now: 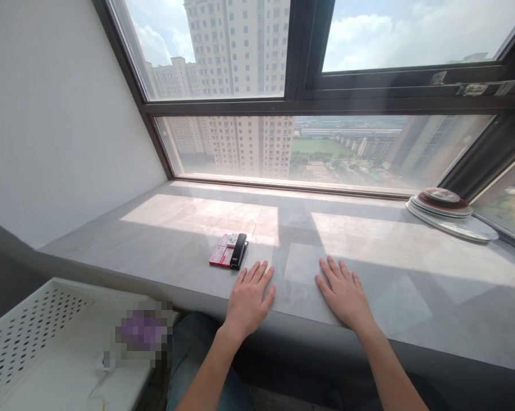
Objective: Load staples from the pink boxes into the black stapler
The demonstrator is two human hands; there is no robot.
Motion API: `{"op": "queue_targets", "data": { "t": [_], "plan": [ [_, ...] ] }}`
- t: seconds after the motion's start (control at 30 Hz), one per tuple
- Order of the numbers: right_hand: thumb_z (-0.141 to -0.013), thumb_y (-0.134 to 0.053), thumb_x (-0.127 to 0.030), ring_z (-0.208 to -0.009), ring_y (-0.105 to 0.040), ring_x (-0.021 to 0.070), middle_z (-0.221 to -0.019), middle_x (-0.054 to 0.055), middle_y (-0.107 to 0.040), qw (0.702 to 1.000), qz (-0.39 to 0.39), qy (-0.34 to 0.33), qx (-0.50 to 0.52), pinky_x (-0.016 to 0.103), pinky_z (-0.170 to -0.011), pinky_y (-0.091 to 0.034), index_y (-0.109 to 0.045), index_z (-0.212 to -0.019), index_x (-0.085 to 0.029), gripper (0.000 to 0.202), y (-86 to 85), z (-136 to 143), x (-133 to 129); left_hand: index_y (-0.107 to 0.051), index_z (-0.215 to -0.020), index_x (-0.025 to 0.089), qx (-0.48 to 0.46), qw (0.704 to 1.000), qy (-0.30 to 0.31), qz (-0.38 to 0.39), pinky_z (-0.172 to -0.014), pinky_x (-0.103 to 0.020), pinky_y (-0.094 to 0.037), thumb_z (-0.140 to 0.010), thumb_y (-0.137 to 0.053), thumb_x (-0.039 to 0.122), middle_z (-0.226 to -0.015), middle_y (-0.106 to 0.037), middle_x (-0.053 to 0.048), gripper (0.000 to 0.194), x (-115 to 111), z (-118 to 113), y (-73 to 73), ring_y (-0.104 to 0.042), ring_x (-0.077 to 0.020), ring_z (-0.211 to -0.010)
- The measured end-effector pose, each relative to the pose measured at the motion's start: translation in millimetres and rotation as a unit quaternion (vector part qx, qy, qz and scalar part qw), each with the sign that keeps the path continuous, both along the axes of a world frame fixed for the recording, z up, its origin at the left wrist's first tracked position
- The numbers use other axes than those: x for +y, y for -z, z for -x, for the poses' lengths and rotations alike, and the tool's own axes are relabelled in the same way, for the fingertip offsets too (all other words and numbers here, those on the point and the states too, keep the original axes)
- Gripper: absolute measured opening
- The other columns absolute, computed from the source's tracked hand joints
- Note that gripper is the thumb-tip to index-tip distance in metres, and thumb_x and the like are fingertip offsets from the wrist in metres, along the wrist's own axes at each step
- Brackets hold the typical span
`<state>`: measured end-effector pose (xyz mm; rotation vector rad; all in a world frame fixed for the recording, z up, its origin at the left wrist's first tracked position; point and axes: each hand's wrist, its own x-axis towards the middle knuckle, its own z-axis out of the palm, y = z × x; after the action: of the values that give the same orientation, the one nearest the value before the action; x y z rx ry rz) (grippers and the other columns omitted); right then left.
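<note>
My left hand (249, 299) lies flat near the front edge of the grey stone windowsill (154, 257), fingers stretched out and holding nothing. Just beyond its fingertips is a black stapler (239, 252), resting beside or partly on small red-and-white boxes (221, 256), possibly of staples; a smaller white box (228, 240) sits on top of them. To the right, my right hand (344, 291) is also flat on the sill with its fingers apart. Nothing is in it, and a gap of bare stone separates the two hands.
A stack of round, plate-like discs (447, 211) stands at the far right by the window frame (300, 107). A white perforated tray or cart (39, 337) is at the lower left, with a blurred purple patch (144, 331) on it. A white wall (69, 125) bounds the left side.
</note>
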<state>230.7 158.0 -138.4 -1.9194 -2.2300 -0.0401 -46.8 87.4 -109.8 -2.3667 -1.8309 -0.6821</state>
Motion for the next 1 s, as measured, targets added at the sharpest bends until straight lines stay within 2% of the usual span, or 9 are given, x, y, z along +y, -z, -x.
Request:
{"op": "queue_targets", "data": {
  "t": [0.27, 0.37, 0.47, 0.6, 0.73, 0.87, 1.0],
  "plan": [
    [-0.102, -0.024, -0.055, -0.154, -0.012, 0.0301, -0.167, -0.003, -0.019, 1.0, 0.01, 0.005, 0.007, 0.056, -0.122, -0.014, -0.027, -0.16, -0.033, 0.062, -3.1, 1, 0, -0.052, -0.143, 0.033, -0.054, 0.998, -0.003, -0.022, -0.121, -0.047, -0.032, -0.1, -0.047, 0.027, -0.153, -0.048, 0.001, 0.044, -3, -5, -2.7, -0.041, -0.0232, -0.143],
    [-0.102, -0.024, -0.055, -0.155, -0.012, 0.0301, -0.167, -0.003, -0.019, 1.0, 0.012, 0.004, 0.017, 0.056, -0.123, -0.013, -0.028, -0.16, -0.033, 0.062, -5.9, 0, -1, -0.062, -0.131, 0.032, -0.101, 0.994, -0.014, -0.042, -0.114, -0.047, -0.04, -0.099, -0.049, 0.024, -0.141, -0.059, -0.002, 0.036, -4, -4, -2.9, -0.051, -0.0246, -0.132],
    [-0.102, -0.024, -0.056, -0.155, -0.012, 0.0303, -0.167, -0.003, -0.02, 0.999, 0.015, 0.001, 0.028, 0.056, -0.123, -0.013, -0.028, -0.16, -0.033, 0.062, -8.7, 0, -2, -0.066, -0.12, 0.029, -0.148, 0.979, -0.099, -0.097, -0.104, -0.047, -0.047, -0.097, -0.052, 0.025, -0.127, -0.063, -0.007, 0.027, 0, 1, -6.9, -0.057, -0.028, -0.118],
    [-0.102, -0.025, -0.055, -0.155, -0.012, 0.0303, -0.167, -0.003, -0.021, 0.999, 0.018, 0.0, 0.037, 0.056, -0.123, -0.012, -0.03, -0.159, -0.033, 0.061, -11.3, 0, -3, -0.06, -0.129, 0.024, -0.143, 0.949, -0.232, -0.157, -0.099, -0.053, -0.044, -0.093, -0.059, 0.028, -0.13, -0.059, -0.013, 0.036, 13, 15, -17.1, -0.052, -0.0354, -0.12],
    [-0.102, -0.026, -0.055, -0.155, -0.012, 0.03, -0.167, -0.002, -0.022, 0.999, 0.014, -0.001, 0.041, 0.056, -0.123, -0.011, -0.031, -0.159, -0.033, 0.061, -11.7, 0, -3, -0.057, -0.131, 0.022, -0.126, 0.949, -0.258, -0.133, -0.094, -0.05, -0.045, -0.093, -0.057, 0.029, -0.129, -0.061, -0.013, 0.038, 28, 29, -22.3, -0.053, -0.0353, -0.118],
    [-0.102, -0.025, -0.056, -0.155, -0.011, 0.03, -0.167, -0.002, -0.021, 0.998, 0.012, -0.006, 0.053, 0.056, -0.123, -0.01, -0.029, -0.159, -0.033, 0.061, -10.8, -1, -3, -0.06, -0.125, 0.022, -0.143, 0.952, -0.244, -0.115, -0.092, -0.043, -0.046, -0.092, -0.058, 0.032, -0.121, -0.065, -0.011, 0.034, 36, 38, -19.5, -0.058, -0.0307, -0.111],
    [-0.102, -0.025, -0.056, -0.155, -0.011, 0.0305, -0.167, -0.001, -0.021, 0.998, 0.011, -0.007, 0.062, 0.056, -0.123, -0.01, -0.029, -0.159, -0.033, 0.062, -11.4, -3, -2, -0.061, -0.122, 0.022, -0.198, 0.953, -0.225, -0.037, -0.08, -0.034, -0.049, -0.09, -0.061, 0.04, -0.11, -0.069, -0.008, 0.037, 43, 33, -15.0, -0.065, -0.0256, -0.098]
  ]
}}
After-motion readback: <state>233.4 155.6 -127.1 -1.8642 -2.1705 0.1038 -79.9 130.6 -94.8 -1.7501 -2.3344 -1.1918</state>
